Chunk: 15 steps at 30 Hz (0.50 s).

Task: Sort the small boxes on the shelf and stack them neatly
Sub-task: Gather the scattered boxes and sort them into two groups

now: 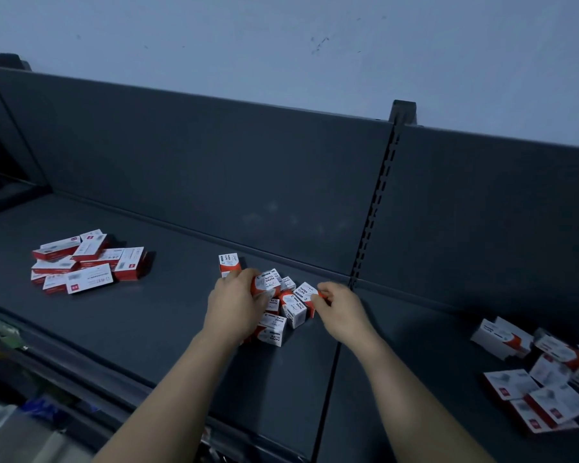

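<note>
Red-and-white cardboard marks every one of the small boxes (290,310), a loose cluster of which lies near the middle of the dark metal shelf (147,329), close to the back panel (214,178). The left hand (238,305) has its fingers curled round the top box (268,285) at the cluster's eleven o'clock; whether it lifts or only steadies it cannot be told. The right hand (340,307) pinches the red end of an edge box (305,291) at the cluster's two o'clock, thumb and fingertips closed on it. Working from both sides probably lets the person pull out matching boxes without scattering the rest. One lone box (229,262) stands upright just beyond the left hand at twelve o'clock, perhaps the start of a neat row against the panel. A heap of flatter boxes (87,265) sits well apart at the cluster's nine o'clock, and a blurred heap (545,375) lies at four o'clock, past the shelf seam (328,379). These look like other kinds kept separate, yet both lie jumbled, so the stacking seems barely begun.
</note>
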Available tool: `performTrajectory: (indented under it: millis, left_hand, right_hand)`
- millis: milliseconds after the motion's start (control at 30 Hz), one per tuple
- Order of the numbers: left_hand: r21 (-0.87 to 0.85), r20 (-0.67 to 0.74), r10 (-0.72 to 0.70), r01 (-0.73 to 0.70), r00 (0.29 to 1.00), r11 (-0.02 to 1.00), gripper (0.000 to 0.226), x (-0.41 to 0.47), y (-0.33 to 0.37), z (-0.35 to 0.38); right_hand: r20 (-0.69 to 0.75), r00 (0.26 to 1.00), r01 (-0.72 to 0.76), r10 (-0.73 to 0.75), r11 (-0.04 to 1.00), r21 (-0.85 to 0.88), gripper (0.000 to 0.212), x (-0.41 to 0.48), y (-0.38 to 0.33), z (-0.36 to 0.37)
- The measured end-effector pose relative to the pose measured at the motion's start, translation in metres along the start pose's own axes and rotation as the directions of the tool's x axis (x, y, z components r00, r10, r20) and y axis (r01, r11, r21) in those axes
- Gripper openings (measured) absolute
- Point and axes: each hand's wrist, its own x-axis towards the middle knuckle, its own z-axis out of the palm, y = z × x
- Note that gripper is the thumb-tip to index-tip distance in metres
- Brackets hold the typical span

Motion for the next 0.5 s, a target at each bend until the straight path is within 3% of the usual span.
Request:
performTrajectory:
  millis: [133,267,400,500]
  left_hand:
    - [0.065,-0.082,0.084,-0.078,0.993,0.995,0.034,-0.006,0.013,-0.002]
    - [0.074,-0.144,0.267,-0.259,0.953,0.963,0.03,-0.015,0.037,-0.001]
    - [0.058,-0.14,0.405,-0.401,0.904,0.914,0.036,-0.029,0.069,0.003]
    - [0.021,-0.122,0.497,-0.498,0.859,0.867,0.034,-0.044,0.094,0.012]
  right_hand:
    - [-0.046,0.999,0.028,-0.03,0.999,-0.04,0.032,-0.014,0.002,-0.012]
    - [-0.098,0.993,0.052,-0.066,0.99,-0.135,0.044,-0.039,0.005,-0.033]
    - [-0.236,0.963,0.088,-0.134,0.976,-0.198,0.042,-0.077,0.013,-0.06]
    - [-0.319,0.942,0.017,-0.104,0.964,-0.264,0.042,-0.106,0.024,-0.084]
